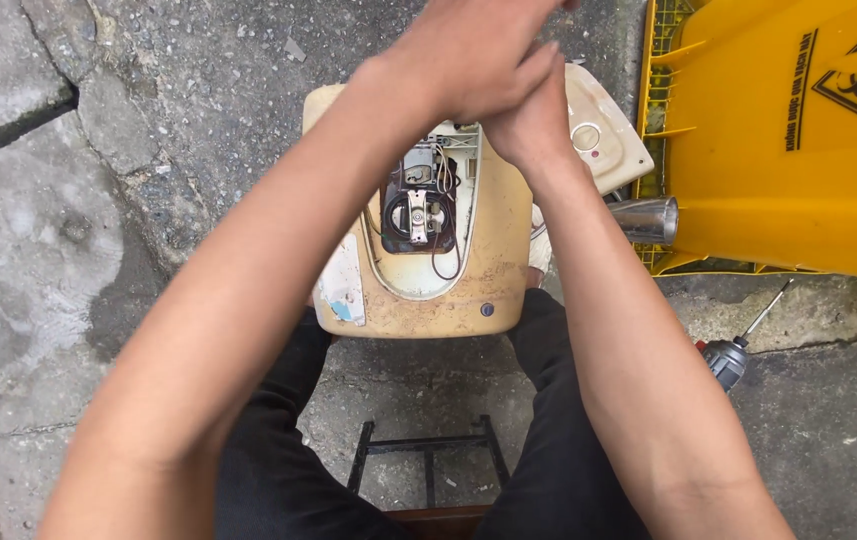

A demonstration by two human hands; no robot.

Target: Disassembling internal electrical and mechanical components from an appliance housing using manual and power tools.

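My left hand (pixel 473 55) lies over my right hand (pixel 538 120), and the two are pressed together at the top of the view. Whether anything is between them is hidden. Just below them stands a yellowed, stained appliance casing (pixel 493 270) between my knees. Its front is open, showing a dark round part with wires (pixel 416 212) inside a white oval recess. A detached white cover panel (pixel 603 135) lies behind the casing, to the right of my hands.
A large yellow bin (pixel 798 140) with a hazard symbol sits at the right, a yellow crate behind it. A shiny metal cylinder (pixel 648 220) lies by the bin. A screwdriver (pixel 738 350) rests on the cracked concrete ground (pixel 98 200). A black metal frame (pixel 428 455) stands under my legs.
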